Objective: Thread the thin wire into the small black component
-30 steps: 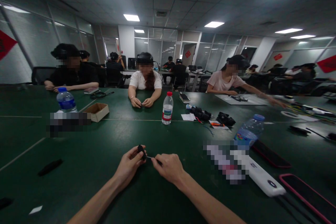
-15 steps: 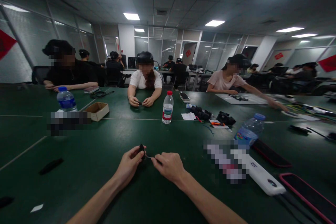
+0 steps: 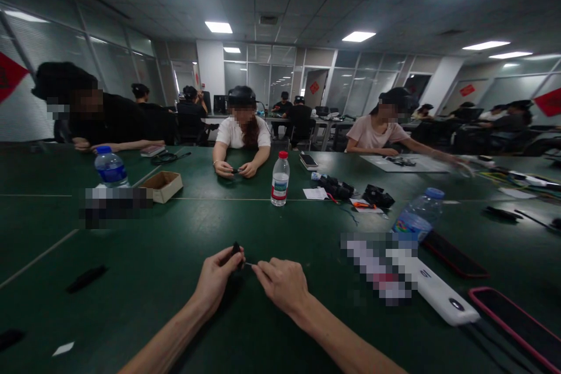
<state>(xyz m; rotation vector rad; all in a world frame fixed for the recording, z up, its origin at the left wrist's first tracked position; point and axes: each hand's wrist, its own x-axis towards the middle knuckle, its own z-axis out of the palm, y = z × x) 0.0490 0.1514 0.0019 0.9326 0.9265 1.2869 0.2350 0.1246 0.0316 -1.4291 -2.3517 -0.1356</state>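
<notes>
Over the near part of the green table (image 3: 258,333), my left hand (image 3: 214,280) pinches a small black piece (image 3: 237,248) upright between thumb and fingers. My right hand (image 3: 283,285) is closed round a thin metal-shafted tool (image 3: 248,263); its handle is hidden in the fingers. The shaft points left and reaches the black piece's side. Whether its tip sits inside the piece is too small to tell. Further left on the table lies a flat black piece (image 3: 86,279), with a small white scrap (image 3: 63,349) below it.
A red-capped bottle (image 3: 280,180) stands ahead of my hands. To the right are a blue-capped bottle (image 3: 418,216), a white device (image 3: 442,292) with cables and a red-edged phone (image 3: 517,321). An open cardboard box (image 3: 162,187) is at left. Several people sit around.
My hands hold nearly the same pose, the tool still against the black piece. Across the table, the person at left has leaned further left, and the person at right has shifted an outstretched hand.
</notes>
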